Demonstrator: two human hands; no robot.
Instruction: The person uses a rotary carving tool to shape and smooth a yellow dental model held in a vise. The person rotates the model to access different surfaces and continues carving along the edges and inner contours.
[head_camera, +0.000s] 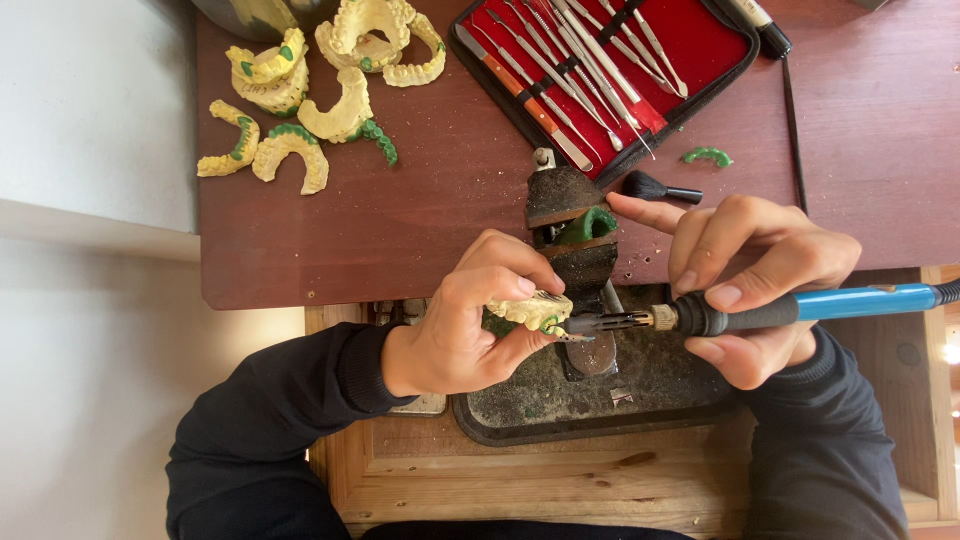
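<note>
wax carving in hand, i judge: left hand (455, 330) clamped on yellow dental cast (525, 308) at counter's (420, 230) six o'clock edge, right hand (760, 285) gripping blue-handled tool (760, 312), tip touching it; next move calls for steady, light pressure.

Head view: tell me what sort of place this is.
Probably a dental technician's bench. Yellow tooth casts lie on the brown table, a red-lined case holds slim metal tools, and the left hand holds a cast against a heated tool in the right hand.
</note>
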